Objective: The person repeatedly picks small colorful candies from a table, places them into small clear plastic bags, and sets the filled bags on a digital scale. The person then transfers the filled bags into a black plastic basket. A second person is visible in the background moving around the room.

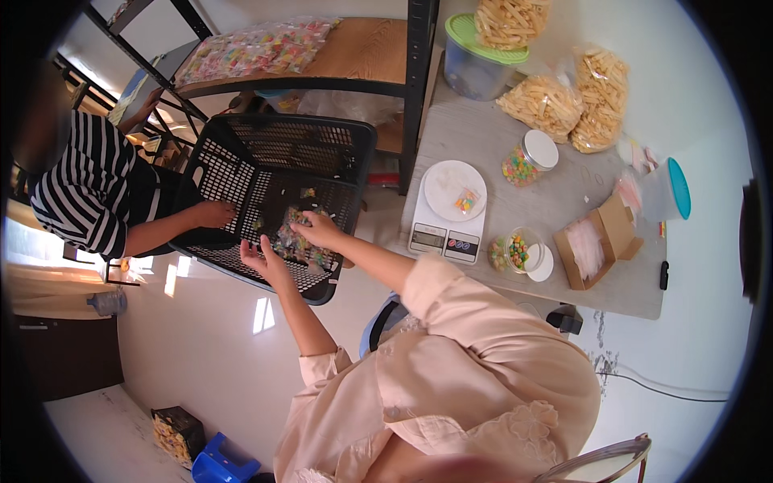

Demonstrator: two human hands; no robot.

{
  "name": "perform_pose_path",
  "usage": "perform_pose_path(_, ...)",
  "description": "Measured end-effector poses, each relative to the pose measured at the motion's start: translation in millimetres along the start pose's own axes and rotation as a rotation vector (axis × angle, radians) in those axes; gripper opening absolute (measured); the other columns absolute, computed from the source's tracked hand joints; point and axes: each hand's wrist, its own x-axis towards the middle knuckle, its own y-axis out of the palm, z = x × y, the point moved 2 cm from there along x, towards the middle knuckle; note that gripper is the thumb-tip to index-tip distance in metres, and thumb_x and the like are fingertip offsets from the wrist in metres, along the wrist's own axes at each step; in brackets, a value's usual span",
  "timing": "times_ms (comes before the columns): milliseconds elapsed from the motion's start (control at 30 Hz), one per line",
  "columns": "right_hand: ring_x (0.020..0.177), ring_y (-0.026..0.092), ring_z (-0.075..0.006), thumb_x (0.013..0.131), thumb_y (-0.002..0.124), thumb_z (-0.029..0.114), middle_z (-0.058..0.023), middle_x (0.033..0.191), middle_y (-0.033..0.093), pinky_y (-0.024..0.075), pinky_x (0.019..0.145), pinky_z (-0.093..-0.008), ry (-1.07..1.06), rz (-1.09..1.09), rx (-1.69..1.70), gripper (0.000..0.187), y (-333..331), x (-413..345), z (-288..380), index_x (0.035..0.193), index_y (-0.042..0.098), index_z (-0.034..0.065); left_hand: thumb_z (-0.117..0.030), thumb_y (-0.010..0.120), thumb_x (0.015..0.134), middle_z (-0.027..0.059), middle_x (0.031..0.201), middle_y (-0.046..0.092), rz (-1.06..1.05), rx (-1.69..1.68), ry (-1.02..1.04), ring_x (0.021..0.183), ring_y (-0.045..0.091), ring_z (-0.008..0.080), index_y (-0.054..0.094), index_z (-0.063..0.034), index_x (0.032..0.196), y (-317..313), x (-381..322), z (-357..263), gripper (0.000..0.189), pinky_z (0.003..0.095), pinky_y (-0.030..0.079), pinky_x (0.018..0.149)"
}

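Note:
A black perforated plastic crate (pixel 266 127) stands before me with several small clear packets of colourful candy (pixel 296 250) piled inside. My right hand (pixel 317 231) reaches over its side and touches the packets; whether the fingers grip one is hidden. Close by, my left hand (pixel 266 262) is held over the crate's near side, palm up, fingers apart, holding nothing. A single candy packet (pixel 309 192) lies apart from the pile on the crate's floor. To my right, another small packet (pixel 466 201) rests on the round plate of a white digital scale (pixel 416 226).
Across the crate, a person in a striped shirt (pixel 90 175) has one hand (pixel 214 214) at its side. The table (pixel 459 130) bears candy jars (pixel 519 169), a cardboard box of clear bags (pixel 586 259) and bagged snacks (pixel 543 105). Candy packets (pixel 259 48) cover part of a shelf.

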Motion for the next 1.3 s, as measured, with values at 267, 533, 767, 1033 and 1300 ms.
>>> perform_pose_path(267,0.071,0.062,-0.0183,0.078,0.064,0.012,-0.0103,0.079,0.064,0.0486,0.063,-0.0308,-0.334,-0.381,-0.129,0.021,-172.1,-132.1,3.2,0.097,0.061,0.002,-0.013,0.059,0.086,0.0149,0.117,0.032,0.293,-0.191,0.075,0.097,0.043,0.0172,0.029,-0.0018,0.128,86.4,-34.9,-39.8,0.052,0.0275,0.04,0.082)
perform_pose_path(533,0.075,0.06,-0.0312,0.077,0.066,0.022,-0.015,0.09,0.058,0.0484,0.066,-0.0401,0.067,-0.938,-0.794,0.03,-253.2,-148.7,-28.3,0.098,0.058,0.0019,-0.009,0.061,0.08,0.0106,0.124,0.036,0.704,-0.091,0.237,0.103,0.037,0.0192,0.035,-0.0009,0.123,136.2,-116.6,-44.3,0.051,0.0294,0.036,0.082)
perform_pose_path(767,0.075,0.061,-0.0277,0.075,0.068,0.014,-0.0126,0.089,0.057,0.0492,0.065,-0.0379,-0.17,-0.881,-0.62,0.021,-264.0,-142.0,-37.6,0.092,0.06,0.0048,-0.01,0.062,0.08,0.0097,0.124,0.039,0.931,0.079,0.287,0.104,0.038,0.02,0.036,-0.0029,0.124,124.0,-160.7,-48.8,0.051,0.0306,0.038,0.081)
perform_pose_path(1033,0.064,0.061,-0.0105,0.078,0.067,0.008,-0.0078,0.079,0.065,0.0486,0.055,-0.0227,-0.299,-0.692,0.134,0.019,-229.2,-184.8,-2.2,0.093,0.058,0.0011,-0.015,0.054,0.09,0.0077,0.113,0.05,1.304,-0.242,-0.174,0.089,0.052,0.012,0.042,-0.0024,0.117,142.1,-181.4,-50.1,0.033,0.0261,0.045,0.072)
perform_pose_path(1300,0.07,0.059,-0.0072,0.083,0.063,0.007,-0.0055,0.083,0.063,0.0479,0.061,-0.0216,-0.309,-0.607,0.192,0.017,-220.5,-251.0,19.7,0.095,0.056,-0.0026,-0.009,0.058,0.087,0.002,0.094,0.059,1.451,-0.405,-0.246,0.077,0.053,0.0053,0.05,-0.0015,0.111,127.6,-208.5,-80.4,0.027,0.02,0.043,0.062)
